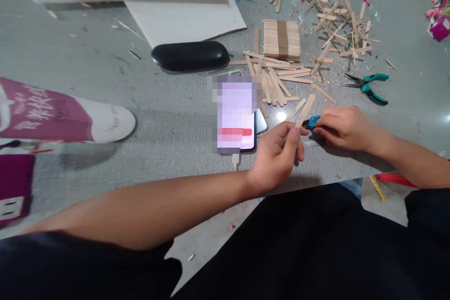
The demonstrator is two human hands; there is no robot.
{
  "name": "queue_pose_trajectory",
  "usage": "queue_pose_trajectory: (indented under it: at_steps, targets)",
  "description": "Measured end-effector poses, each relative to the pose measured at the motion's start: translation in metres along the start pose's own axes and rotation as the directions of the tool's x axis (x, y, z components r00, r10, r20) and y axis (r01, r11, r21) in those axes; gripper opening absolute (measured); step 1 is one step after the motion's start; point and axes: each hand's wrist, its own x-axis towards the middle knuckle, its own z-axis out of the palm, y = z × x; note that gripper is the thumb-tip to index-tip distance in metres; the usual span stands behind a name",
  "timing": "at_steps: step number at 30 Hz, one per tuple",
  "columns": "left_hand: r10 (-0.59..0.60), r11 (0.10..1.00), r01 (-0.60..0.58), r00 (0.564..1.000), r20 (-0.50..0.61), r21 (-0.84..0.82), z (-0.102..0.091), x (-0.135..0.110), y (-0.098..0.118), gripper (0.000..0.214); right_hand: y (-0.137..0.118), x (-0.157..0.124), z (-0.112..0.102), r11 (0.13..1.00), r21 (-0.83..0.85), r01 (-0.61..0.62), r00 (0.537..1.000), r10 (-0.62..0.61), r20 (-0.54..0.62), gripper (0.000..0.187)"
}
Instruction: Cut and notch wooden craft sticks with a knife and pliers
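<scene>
We hold a thin wooden stick [305, 111] in our left hand [277, 154], pinched at its lower end between thumb and fingers. The stick leans up and to the right, away from us, just above the table [158, 103]. Our right hand [342, 126] is closed around a small blue cutter [312, 122], and its tip sits right beside the stick, low on its right side. The two hands are close together. Behind them lie loose sticks [274, 79], a stack [281, 40] and green pliers [369, 86]. A phone [236, 115] lies to the left.
</scene>
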Motion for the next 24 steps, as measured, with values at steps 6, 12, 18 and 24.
queue_pose_trajectory:
  at_steps: [6,12,18,24]
  targets:
    - [-0.026,0.999,0.026,1.0,0.006,-0.037,0.001,0.0,-0.008,0.046,0.004,0.06,-0.006,0.992,-0.071,-0.1,0.991,0.105,0.077,0.04]
    - [-0.061,0.996,0.064,0.997,0.056,-0.054,0.003,0.0,-0.007,0.048,0.008,0.09,-0.002,0.97,-0.129,-0.205,0.938,0.232,0.256,0.017]
    - [-0.067,0.997,0.066,0.998,-0.01,-0.044,0.001,0.001,-0.003,0.046,0.004,0.055,-0.027,0.88,0.188,-0.436,0.9,0.426,0.09,0.01]
    - [-0.145,0.989,0.144,0.989,-0.005,-0.029,-0.003,0.0,0.008,0.049,-0.009,0.018,-0.017,0.383,0.843,-0.377,0.845,0.514,0.145,0.039]
